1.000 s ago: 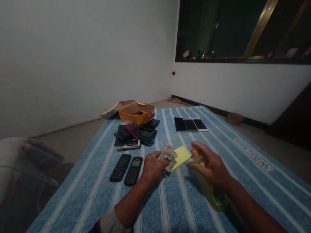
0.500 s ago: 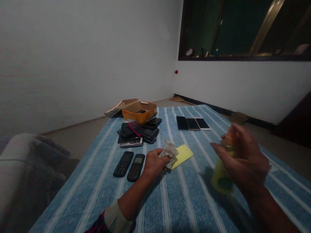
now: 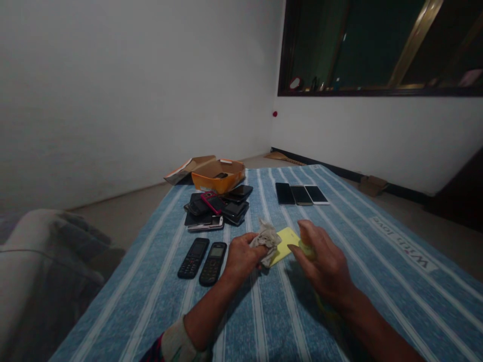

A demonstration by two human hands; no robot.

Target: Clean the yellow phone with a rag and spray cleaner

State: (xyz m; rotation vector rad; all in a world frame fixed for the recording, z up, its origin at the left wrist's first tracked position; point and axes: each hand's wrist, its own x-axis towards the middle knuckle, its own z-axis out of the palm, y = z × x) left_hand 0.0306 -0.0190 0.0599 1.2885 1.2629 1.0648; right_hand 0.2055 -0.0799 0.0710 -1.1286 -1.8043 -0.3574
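Observation:
My left hand is closed around a crumpled greyish cloth. The cloth rests against a flat yellow phone, its back up, and the fingers seem to hold that phone's near end too. Just right of the phone, my right hand grips a spray bottle with an orange top, its nozzle end turned toward the phone. Most of the bottle is hidden behind the hand and blurred. Two dark keypad phones, one beside the other, lie left of my left hand.
Behind them is a pile of phones, by an open orange box with its lid folded back. Three smartphones lie in a row at the far right. Everything sits on a blue striped cloth. Grey fabric bulges at left.
My right hand has moved left with the spray bottle, close to the yellow phone, and the bottle has tipped from upright. My left hand has barely moved.

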